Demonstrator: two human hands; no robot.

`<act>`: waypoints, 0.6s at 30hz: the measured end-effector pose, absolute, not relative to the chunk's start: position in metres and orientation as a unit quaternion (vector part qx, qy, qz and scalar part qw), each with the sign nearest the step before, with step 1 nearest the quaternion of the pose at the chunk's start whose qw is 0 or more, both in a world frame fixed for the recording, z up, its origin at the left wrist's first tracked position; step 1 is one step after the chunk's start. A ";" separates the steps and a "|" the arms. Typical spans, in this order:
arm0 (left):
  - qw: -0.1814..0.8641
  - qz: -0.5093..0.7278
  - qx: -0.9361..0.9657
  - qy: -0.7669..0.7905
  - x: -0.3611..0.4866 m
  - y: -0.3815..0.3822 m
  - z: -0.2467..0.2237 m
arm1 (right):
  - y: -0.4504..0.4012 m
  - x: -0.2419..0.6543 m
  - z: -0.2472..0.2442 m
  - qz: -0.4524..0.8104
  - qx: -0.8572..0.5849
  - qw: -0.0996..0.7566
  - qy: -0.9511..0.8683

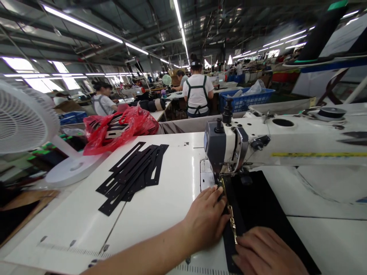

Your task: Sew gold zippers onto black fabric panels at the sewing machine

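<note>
A gold-toothed zipper [231, 218] with a gold slider runs from beneath the sewing machine head [226, 147] towards me. It lies along a black strip at the left edge of a large black fabric panel [260, 204]. My left hand [207, 215] rests on the strip's left side, close to the presser foot, fingers stretched forward and pressing down. Nearer to me, my right hand [265, 250] has its fingers curled and closed on the zipper's near end at the strip. The right fingertips are partly hidden. The needle area is too small to make out.
Black slotted pieces [133, 172] lie in an overlapping pile on the white table [160, 221]. Behind them is a red plastic bag [120, 128], with a white fan [65, 160] at left. Scissors [354, 137] lie on the machine arm. A person [197, 91] stands ahead beside a blue basket [246, 100].
</note>
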State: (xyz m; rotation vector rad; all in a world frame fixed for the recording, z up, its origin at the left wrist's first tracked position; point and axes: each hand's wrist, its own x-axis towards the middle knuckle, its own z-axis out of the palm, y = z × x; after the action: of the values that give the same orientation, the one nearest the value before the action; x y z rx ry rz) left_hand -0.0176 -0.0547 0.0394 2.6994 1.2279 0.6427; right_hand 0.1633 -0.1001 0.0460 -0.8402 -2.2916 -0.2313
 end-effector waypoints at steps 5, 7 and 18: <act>0.055 0.236 0.885 0.399 -0.019 -0.056 0.038 | -0.060 0.156 0.056 -0.037 -0.380 0.298 -0.875; 0.059 0.251 0.880 0.399 -0.019 -0.055 0.037 | -0.050 0.158 0.054 -0.019 -0.372 0.275 -0.886; 0.067 0.241 0.878 0.409 -0.021 -0.056 0.039 | -0.087 0.168 0.050 -0.113 -0.327 0.334 -0.877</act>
State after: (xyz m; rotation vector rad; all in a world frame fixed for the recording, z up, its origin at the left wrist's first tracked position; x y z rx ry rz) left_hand -0.0207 -0.0558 0.0391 2.6465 1.2326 0.7256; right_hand 0.1679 -0.0869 0.0505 -0.8537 -2.2898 -0.2940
